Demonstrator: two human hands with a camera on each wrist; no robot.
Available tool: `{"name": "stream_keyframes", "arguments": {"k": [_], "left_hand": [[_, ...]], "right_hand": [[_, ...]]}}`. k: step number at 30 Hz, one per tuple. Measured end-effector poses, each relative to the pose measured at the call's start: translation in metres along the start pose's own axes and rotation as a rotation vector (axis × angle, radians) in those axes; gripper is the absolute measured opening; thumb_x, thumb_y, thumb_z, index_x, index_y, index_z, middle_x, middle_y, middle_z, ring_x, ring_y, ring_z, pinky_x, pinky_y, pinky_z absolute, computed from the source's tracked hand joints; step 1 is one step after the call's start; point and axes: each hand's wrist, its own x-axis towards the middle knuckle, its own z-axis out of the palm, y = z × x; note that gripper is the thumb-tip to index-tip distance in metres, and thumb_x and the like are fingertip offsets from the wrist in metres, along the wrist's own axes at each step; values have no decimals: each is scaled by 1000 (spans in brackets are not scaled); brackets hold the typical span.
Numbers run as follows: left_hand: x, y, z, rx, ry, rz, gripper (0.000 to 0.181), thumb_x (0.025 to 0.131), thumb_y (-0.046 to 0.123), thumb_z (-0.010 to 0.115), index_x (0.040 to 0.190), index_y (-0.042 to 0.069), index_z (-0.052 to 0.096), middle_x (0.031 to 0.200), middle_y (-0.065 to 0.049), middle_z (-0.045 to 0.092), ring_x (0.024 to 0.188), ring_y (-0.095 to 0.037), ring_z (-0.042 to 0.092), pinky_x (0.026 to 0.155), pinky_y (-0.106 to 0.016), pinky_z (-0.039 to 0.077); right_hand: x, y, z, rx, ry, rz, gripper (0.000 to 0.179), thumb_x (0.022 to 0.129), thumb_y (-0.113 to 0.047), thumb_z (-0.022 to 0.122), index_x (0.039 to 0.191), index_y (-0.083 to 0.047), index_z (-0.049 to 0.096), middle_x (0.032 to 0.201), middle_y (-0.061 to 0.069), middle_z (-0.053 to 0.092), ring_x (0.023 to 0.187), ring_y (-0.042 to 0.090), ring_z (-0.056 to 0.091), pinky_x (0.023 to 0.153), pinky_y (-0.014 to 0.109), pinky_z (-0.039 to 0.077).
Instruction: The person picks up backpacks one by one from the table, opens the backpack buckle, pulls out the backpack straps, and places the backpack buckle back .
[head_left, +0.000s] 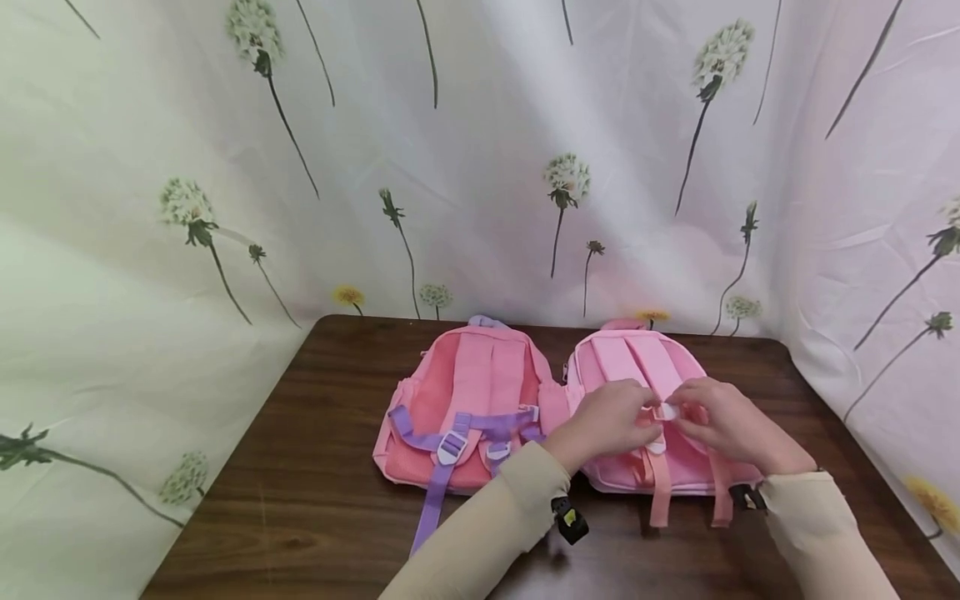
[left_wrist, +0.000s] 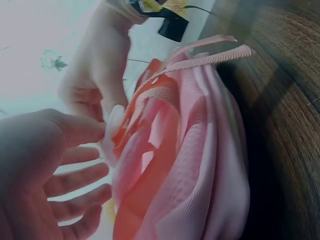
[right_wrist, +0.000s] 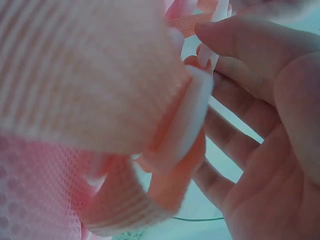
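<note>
Dandelion-printed cloth (head_left: 465, 167) walled in a dark wooden table (head_left: 300, 467), and toward its right side the action was all at the fingertips: the left hand (head_left: 611, 421) pinched a white buckle (head_left: 667, 412), its spare fingers fanned loosely, and the right hand (head_left: 731, 421) met it with a pinch of its own, spare fingers spread. Orange webbing (left_wrist: 159, 92) bunched around that buckle, and what a floppy customer it looked: soft, light, likely to twist, while the smooth plastic could well slip, so the buckle's edges seemed the surest hold. Beneath lay the pink backpack (head_left: 688, 467), straps up, apparently soft and light enough to slide under a tug. Two strap tails (head_left: 660, 498) drooped over its near edge, where they could snag. Over on the left, a second backpack (head_left: 472, 383) crowded in close, its purple straps (head_left: 433, 500) sprawling toward the table's front, near the left sleeve (head_left: 487, 533).
</note>
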Motion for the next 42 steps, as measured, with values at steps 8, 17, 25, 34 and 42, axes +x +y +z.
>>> {"name": "stream_keyframes", "arguments": {"k": [8,17,25,34,42], "left_hand": [[12,11,3,48,-18,-102,21,95,38,78,111,24,74,86,14,59,78,-1,53,60,-16,42],[16,15,16,92,39,-156,18,87,41,87,96,29,78,77,19,61,73,0,53,57,-18,39],[22,14,18,156,61,-132,14,90,38,85,88,29,75,75,18,60,73,-1,54,59,-20,42],[26,10,17,206,54,-85,16,89,40,85,91,28,75,80,15,64,76,-2,57,63,-18,45],[26,4,13,212,68,-52,19,88,43,85,98,27,79,88,15,69,84,-2,62,67,-18,48]], "right_hand": [[1,6,5,2,18,-19,29,78,-1,90,103,-13,79,86,-15,66,75,8,56,67,29,53],[-3,7,12,18,9,-33,28,78,-1,89,100,-15,78,84,-17,64,74,7,56,67,28,53],[0,4,4,-7,16,-35,28,78,-1,89,101,-14,78,86,-15,66,76,8,57,69,32,55],[6,7,4,-42,27,-87,28,77,-3,91,98,-16,77,87,-15,67,76,6,59,70,32,57],[12,8,3,-54,57,-164,26,76,-3,90,94,-17,78,88,-15,67,77,4,59,69,32,57]]}}
